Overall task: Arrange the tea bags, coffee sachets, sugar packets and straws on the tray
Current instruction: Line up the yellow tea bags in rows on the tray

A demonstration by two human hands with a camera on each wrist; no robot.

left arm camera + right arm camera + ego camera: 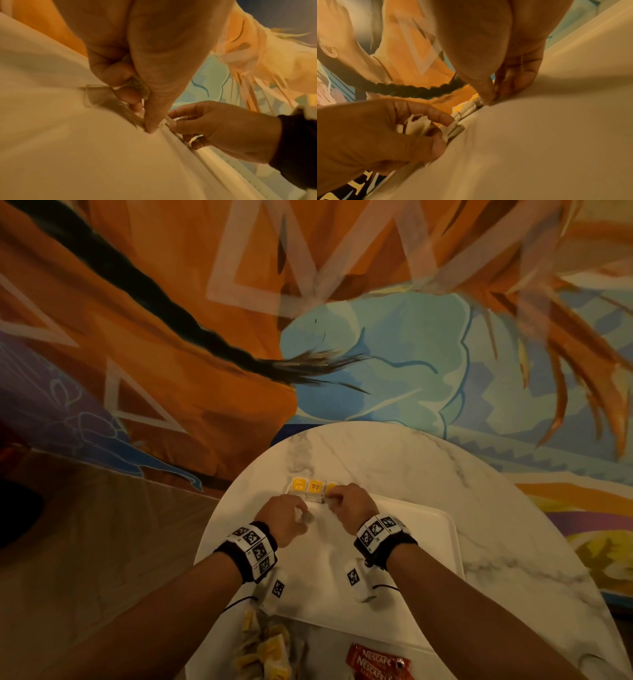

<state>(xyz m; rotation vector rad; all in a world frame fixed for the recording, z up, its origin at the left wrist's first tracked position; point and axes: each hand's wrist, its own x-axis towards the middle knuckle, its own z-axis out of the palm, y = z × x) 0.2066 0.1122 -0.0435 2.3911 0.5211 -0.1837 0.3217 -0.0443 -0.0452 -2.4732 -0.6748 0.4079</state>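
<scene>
A row of yellow tea bags (314,487) stands along the far left edge of the white tray (411,542). My left hand (291,515) grips a small bunch of tea bags (418,125) in its curled fingers, and its thumb presses on the tray beside the row. My right hand (342,501) pinches the tea bag (494,99) at the right end of the row between thumb and fingers. In the left wrist view the left hand (144,116) and the right hand (205,125) almost touch at the tray's rim (214,152).
The tray sits on a round marble table (496,508). A loose pile of yellow tea bags (263,648) lies near the table's front edge, with red Nescafe sachets (376,660) to its right. A painted wall stands close behind the table.
</scene>
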